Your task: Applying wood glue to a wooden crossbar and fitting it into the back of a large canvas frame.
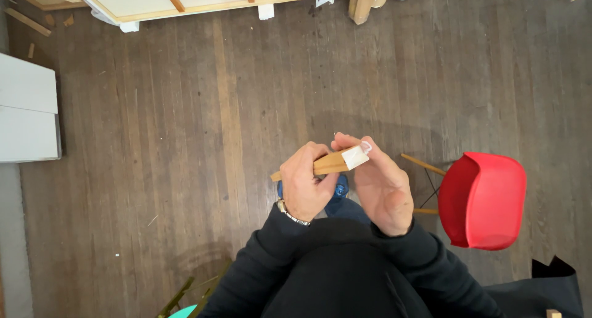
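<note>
I look straight down at a short wooden stick (330,163) with a white end, held level in front of my chest. My left hand (305,185) is closed around its left and middle part; a bracelet sits on that wrist. My right hand (379,185) holds the white right end, fingertips pinching it from above and behind. Both sleeves are black. A blue shoe (340,188) shows below the hands on the dark wooden floor (185,139).
A red plastic chair (484,199) with wooden legs stands just right of me. White boards (28,111) lie at the left edge. A stretched canvas frame (197,0) leans along the top. Wood pieces stand at the top centre. A green object (185,309) sits at bottom left.
</note>
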